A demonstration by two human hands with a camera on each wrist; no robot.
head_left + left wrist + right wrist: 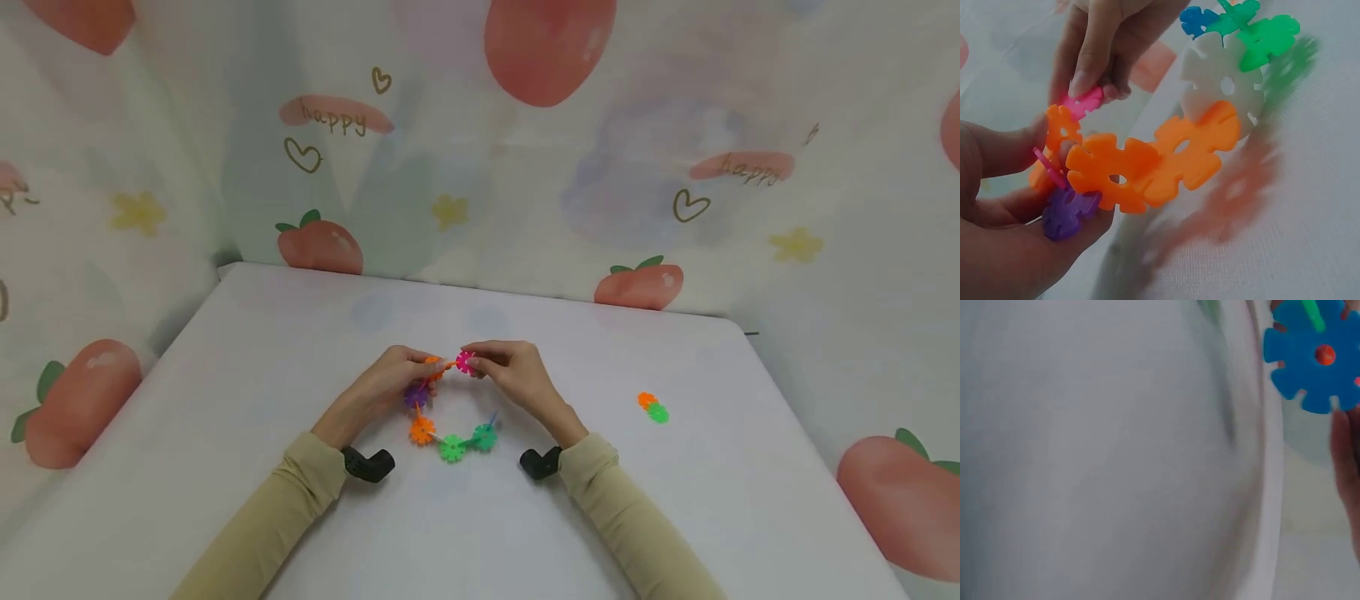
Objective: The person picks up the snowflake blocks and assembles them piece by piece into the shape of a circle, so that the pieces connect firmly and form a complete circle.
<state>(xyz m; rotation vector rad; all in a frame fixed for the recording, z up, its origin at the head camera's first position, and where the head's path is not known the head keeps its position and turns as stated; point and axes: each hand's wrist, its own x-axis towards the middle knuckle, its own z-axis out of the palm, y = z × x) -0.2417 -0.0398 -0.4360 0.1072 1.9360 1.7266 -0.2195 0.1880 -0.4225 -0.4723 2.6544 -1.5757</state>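
A curved chain of notched plastic snowflake discs hangs between the hands. My left hand (382, 382) pinches the chain's upper left part at an orange disc (1062, 130), with a purple disc (1071, 212) against its fingers. My right hand (517, 375) pinches a pink disc (466, 362), which meets an orange disc at that end. Further along come two more orange discs (1191, 147), a white disc (1217, 75), a green disc (452, 448) and a teal disc (484, 437). A blue disc (1310, 369) ends the chain, close in the right wrist view.
On the white table (300, 533), right of the hands, lie a loose orange disc (647, 401) and a loose green disc (659, 413), overlapping. Black wrist mounts (369, 465) sit under both cuffs. A printed cloth (510, 208) rises behind the table's far edge.
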